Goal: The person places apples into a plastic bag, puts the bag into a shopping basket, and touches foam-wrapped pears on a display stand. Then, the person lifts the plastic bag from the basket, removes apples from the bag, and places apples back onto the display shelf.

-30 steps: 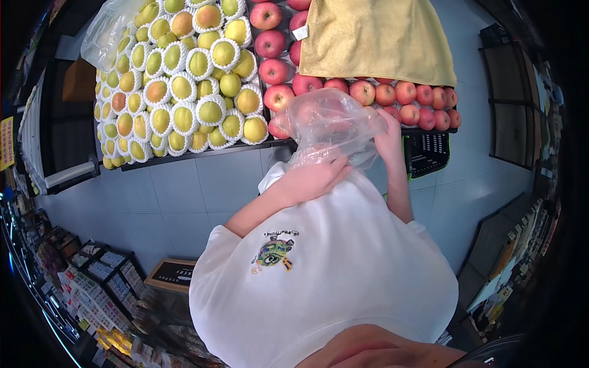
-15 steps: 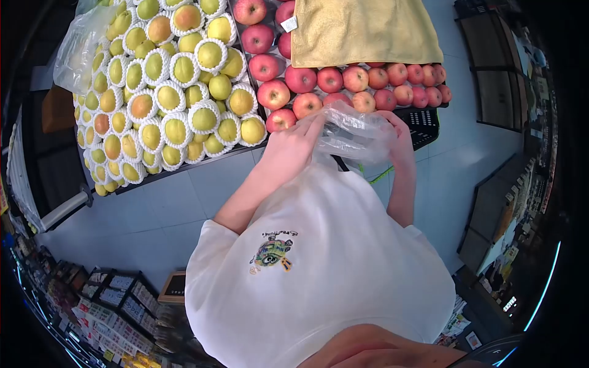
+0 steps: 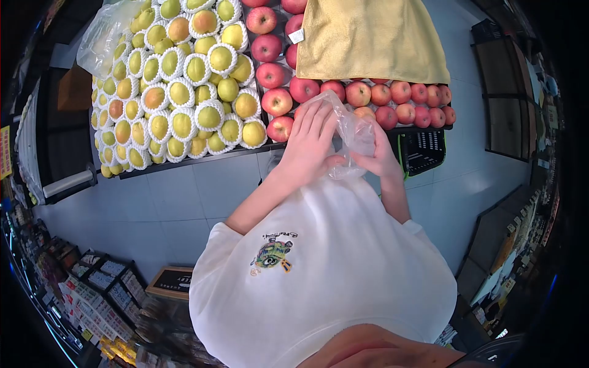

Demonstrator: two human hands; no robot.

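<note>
A clear plastic bag (image 3: 354, 136) is stretched between my two hands, above the front edge of the fruit display. My left hand (image 3: 311, 144) lies along the bag's left side, fingers straight and slightly apart, thumb pointing toward the bag. Some of the film touches its fingertips. My right hand (image 3: 381, 156) grips the bag's right side with bent fingers. Just beyond the hands are rows of red apples (image 3: 305, 89), several of them partly covered by my left hand and the bag. Whether anything is inside the bag I cannot tell.
Yellow-green pears (image 3: 181, 93) in white foam nets fill the left side of the display. A yellow cloth (image 3: 374, 40) covers apples at the back. Another plastic bag (image 3: 110, 37) lies at the far left. A black basket (image 3: 424, 152) with green trim is right of my hands.
My left hand has straightened its fingers and turned flatter. My right hand has come closer to the left, and the bag between them is narrower. The view has shifted, showing more of the basket.
</note>
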